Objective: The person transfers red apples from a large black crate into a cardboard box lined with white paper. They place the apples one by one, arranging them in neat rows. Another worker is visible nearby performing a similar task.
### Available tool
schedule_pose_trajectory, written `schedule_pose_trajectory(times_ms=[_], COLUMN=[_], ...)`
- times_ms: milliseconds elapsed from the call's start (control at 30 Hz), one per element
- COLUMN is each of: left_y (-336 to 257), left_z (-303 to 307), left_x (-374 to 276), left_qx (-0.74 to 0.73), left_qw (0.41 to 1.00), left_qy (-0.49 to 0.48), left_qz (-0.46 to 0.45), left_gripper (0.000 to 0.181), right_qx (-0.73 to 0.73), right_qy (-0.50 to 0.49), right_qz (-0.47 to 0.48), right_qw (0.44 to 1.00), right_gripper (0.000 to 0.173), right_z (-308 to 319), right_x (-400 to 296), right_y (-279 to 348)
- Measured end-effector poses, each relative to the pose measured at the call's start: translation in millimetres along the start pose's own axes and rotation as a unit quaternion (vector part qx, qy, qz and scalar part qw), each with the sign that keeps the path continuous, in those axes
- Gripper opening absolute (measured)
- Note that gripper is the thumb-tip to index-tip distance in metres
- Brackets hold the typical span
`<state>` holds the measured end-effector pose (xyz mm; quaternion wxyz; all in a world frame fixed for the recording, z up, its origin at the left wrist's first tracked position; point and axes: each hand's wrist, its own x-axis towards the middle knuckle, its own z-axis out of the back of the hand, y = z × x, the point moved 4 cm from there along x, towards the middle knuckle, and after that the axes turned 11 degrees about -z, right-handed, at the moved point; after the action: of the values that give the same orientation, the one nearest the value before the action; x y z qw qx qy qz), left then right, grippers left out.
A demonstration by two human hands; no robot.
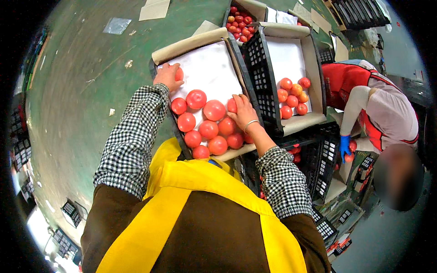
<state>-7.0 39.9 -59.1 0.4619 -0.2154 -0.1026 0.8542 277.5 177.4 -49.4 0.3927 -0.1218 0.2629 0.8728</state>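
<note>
A black plastic crate lined with brown paper [189, 44] and white sheeting stands before me. Several red tomatoes [214, 110] fill its near part. My left hand [168, 77] is closed around a tomato [179, 74] at the crate's far left side. At the right side, my right hand [243, 111] has its fingers around another tomato [232, 105], just above the rows; whether it is lifted cannot be told. Checked sleeves cover both forearms, and a bracelet circles my right wrist.
A second lined crate [266, 82] on the right holds several tomatoes [292, 101]. Behind it is a crate of smaller tomatoes [240, 24]. At the right a co-worker [385, 99] bends over, a blue-gloved hand [345, 147] at tomatoes. A plastic bag [117, 26] lies on the green floor.
</note>
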Motion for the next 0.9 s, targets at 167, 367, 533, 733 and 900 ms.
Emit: schedule_pose_trajectory(times_ms=[167,367,533,733,900], left_y=[-29,-120,-114,-118,-117], left_z=[-17,-66,-58,-56,-60], left_x=[17,11,5,0,3], left_qx=[-0.110,-0.050,-0.006,0.029,0.022], left_qw=[0.969,0.966,0.970,0.970,0.969], left_qy=[-0.150,0.040,0.045,0.062,0.052], left_qz=[-0.165,-0.250,-0.241,-0.232,-0.241], left_gripper=[0.064,0.061,0.062,0.067,0.066], right_qx=[-0.014,0.010,0.145,0.149,0.121], right_qy=[0.004,0.022,-0.014,-0.092,-0.180], right_qz=[-0.026,-0.025,0.010,0.003,0.003], right_qw=[1.000,0.999,0.989,0.985,0.976], right_gripper=[0.068,0.072,0.079,0.069,0.052], right_z=[-1,2,2,4,6], right_x=[-1,1,5,14,39], right_y=[5,-4,-20,-11,9])
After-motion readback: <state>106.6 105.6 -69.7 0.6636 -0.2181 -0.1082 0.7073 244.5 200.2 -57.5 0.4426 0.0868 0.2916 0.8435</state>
